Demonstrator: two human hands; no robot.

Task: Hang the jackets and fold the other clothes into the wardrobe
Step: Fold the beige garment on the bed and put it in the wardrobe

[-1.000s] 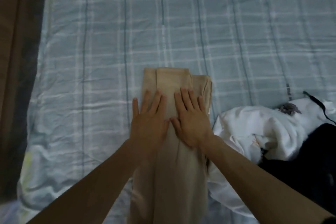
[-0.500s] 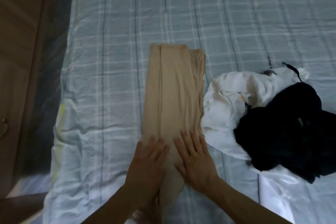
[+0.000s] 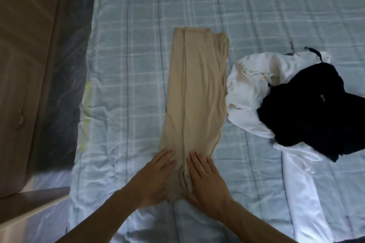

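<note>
Hands two, left hand [image 3: 156,178], right hand [image 3: 207,182], flat on one beige garment [image 3: 195,92]

Blue plaid bedsheet [image 3: 256,16] (rumpled near the edge)

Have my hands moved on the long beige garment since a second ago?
Yes. Left hand and right hand slid along the long folded beige garment, far end to near end.

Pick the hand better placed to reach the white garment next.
Right, probably. The right hand lies flat on the near end of the beige garment, on the side where the white garment lies; the left hand sits across the fold, farther off.
</note>
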